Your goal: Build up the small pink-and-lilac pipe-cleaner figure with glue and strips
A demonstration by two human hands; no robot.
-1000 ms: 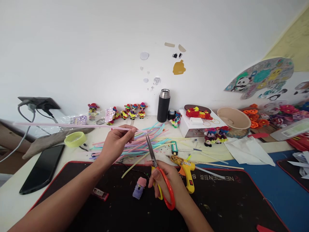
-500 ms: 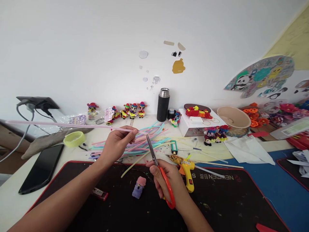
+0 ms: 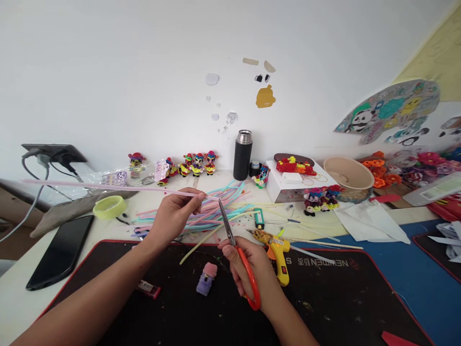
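Observation:
Pinched in my left hand [image 3: 180, 211] is a long pale pink pipe cleaner [image 3: 108, 186]; most of it stretches out to the left, and a short end sticks out to the right of my fingers. My right hand [image 3: 248, 269] is closed round the orange handles of a pair of scissors [image 3: 227, 226]. Their blades point up and left, with the tips at the short end of the pipe cleaner; whether they touch it I cannot tell. Below, a small pink and purple fuzzy piece [image 3: 206, 279] lies on the black mat [image 3: 173, 317].
A pile of pastel pipe cleaners [image 3: 223, 211] lies behind my hands. To the right rests a yellow glue gun [image 3: 281, 252]. A black bottle [image 3: 242, 156] stands near the wall beside a white box [image 3: 298, 185]. At left are a phone [image 3: 59, 252] and a yellow-green coil [image 3: 110, 206].
The far left end of the pipe cleaner has shifted slightly to the right. Both hands and the scissors hold almost the same position; the whole view has moved a little.

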